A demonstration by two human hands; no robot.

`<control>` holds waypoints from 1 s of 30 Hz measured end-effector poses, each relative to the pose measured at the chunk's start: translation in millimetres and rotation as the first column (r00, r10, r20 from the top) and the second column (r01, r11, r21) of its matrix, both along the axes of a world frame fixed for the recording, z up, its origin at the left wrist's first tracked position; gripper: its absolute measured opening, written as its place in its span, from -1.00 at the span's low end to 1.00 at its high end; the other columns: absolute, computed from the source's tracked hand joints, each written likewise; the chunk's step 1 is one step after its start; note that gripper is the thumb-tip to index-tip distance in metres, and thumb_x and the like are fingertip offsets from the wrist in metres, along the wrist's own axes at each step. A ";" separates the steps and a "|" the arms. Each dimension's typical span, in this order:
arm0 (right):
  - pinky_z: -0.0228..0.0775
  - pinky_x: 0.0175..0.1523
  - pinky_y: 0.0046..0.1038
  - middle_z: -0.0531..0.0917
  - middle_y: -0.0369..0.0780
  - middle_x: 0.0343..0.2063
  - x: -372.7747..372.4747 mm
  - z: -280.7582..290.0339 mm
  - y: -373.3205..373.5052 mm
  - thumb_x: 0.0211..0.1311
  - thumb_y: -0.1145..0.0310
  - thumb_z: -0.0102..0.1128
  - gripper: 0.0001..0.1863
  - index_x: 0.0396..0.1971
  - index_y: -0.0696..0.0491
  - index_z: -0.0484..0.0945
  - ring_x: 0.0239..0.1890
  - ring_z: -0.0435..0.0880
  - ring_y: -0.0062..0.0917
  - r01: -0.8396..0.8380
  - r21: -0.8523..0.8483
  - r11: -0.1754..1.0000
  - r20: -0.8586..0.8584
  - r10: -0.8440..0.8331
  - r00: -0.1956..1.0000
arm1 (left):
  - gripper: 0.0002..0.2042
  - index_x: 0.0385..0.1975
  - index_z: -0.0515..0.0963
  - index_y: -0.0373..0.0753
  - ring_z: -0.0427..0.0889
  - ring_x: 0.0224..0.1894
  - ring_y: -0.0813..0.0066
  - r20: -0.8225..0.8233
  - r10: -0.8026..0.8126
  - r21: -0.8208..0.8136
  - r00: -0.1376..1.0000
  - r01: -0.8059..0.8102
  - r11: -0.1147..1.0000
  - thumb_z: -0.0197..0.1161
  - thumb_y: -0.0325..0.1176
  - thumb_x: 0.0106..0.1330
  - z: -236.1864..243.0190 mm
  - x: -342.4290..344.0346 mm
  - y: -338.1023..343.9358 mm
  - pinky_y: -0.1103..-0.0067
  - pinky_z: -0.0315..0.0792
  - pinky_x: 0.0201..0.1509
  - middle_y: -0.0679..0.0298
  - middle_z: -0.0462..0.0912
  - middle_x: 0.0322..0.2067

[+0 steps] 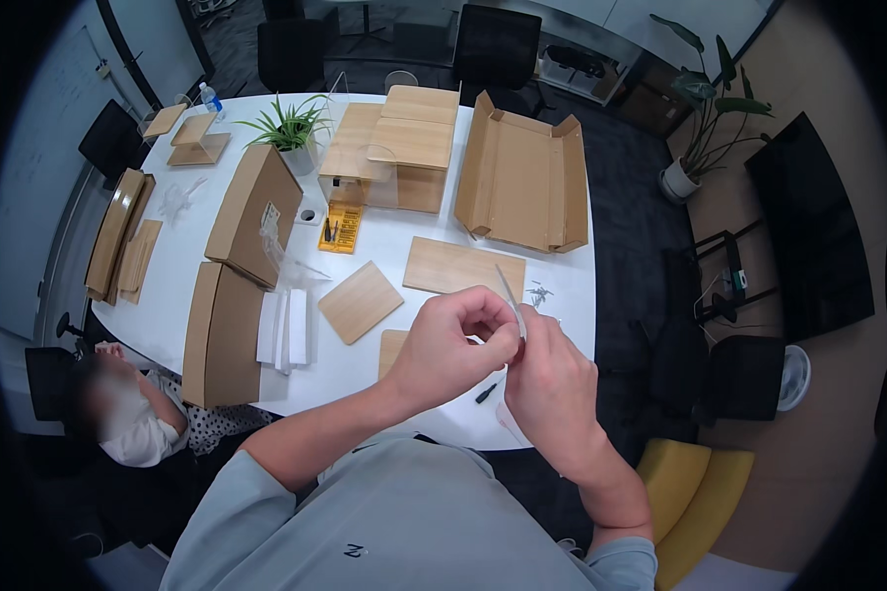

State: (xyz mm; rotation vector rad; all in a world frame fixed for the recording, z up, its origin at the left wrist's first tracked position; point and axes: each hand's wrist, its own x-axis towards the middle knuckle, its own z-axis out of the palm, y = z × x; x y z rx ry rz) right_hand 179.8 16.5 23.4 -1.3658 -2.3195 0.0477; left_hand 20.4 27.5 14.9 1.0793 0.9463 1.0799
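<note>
Hands, two, bare, both drawn in. Left hand [455, 340]: thumb and forefinger brought together in a pinch, the other fingers curled behind. Right hand [555, 384]: fingers bent and close together, tips meeting the left fingertips. Both were clamped on the lower part of one item.

Item held: thin, pale grey strip [508, 284], narrow and straight, material unclear; raised above the table near its right edge, upper end slanting away to the left, lower end hidden between the fingers.

Pose: left forearm entered from the lower left and ran up to the right; right forearm rose from the lower right, wrist bent inward, back of the hand upward. The hands met in front of the chest.

Carrier: white smooth-topped table [158, 315]. Toward its right edge lay a rectangular light wood-grain board [453, 264], just beyond the hands, and a small heap of grey metallic pieces [539, 293] beside it. Left of these, a squarish light wood-grain panel [362, 301], tilted to the edges. Near the near edge, a black-handled tool [486, 394]. Toward the far edge, a yellow-orange flat case [340, 231], a light wood-grain shelf unit [419, 138] and, at the far right corner, an open brown cardboard box [524, 177].
</note>
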 end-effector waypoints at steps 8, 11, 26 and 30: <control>0.46 -0.59 -0.44 0.57 -0.19 -0.42 0.8 -2.4 0.3 0.03 0.57 0.25 -0.57 -0.03 0.26 0.47 -0.43 0.68 -0.44 0.012 0.092 0.996 0.103 -0.021 0.994 | -0.93 -0.36 0.56 -0.40 0.70 -0.34 0.59 -0.059 -0.021 -0.042 0.998 0.019 0.999 0.22 -0.52 0.28 3.9 -2.4 2.6 0.63 0.65 -0.23 0.26 0.68 -0.41; 0.45 -0.60 -0.47 0.56 -0.20 -0.43 1.9 -4.3 0.9 0.03 0.56 0.25 -0.59 -0.05 0.27 0.47 -0.44 0.67 -0.47 0.013 0.116 0.993 0.124 -0.027 0.992 | -0.93 -0.38 0.56 -0.41 0.70 -0.35 0.59 -0.058 -0.031 -0.049 0.998 0.028 0.998 0.22 -0.52 0.28 3.3 -2.1 4.6 0.63 0.65 -0.23 0.24 0.69 -0.41; 0.45 -0.61 -0.47 0.58 -0.18 -0.41 0.1 -4.2 2.1 0.02 0.57 0.25 -0.59 -0.05 0.28 0.47 -0.42 0.68 -0.47 0.011 0.105 0.994 0.126 -0.024 0.992 | -0.94 -0.41 0.55 -0.37 0.69 -0.37 0.60 0.021 -0.049 -0.083 0.999 0.050 0.995 0.21 -0.52 0.28 -0.4 -3.3 9.3 0.63 0.63 -0.29 0.24 0.68 -0.43; 0.46 -0.60 -0.46 0.58 -0.17 -0.41 0.9 -4.9 3.3 0.03 0.57 0.24 -0.59 -0.05 0.28 0.47 -0.43 0.69 -0.45 0.011 0.102 0.995 0.117 -0.023 0.993 | -0.94 -0.39 0.56 -0.37 0.69 -0.36 0.59 0.005 -0.063 -0.099 0.998 0.063 0.993 0.20 -0.51 0.28 1.4 -4.9 10.0 0.62 0.63 -0.29 0.22 0.70 -0.42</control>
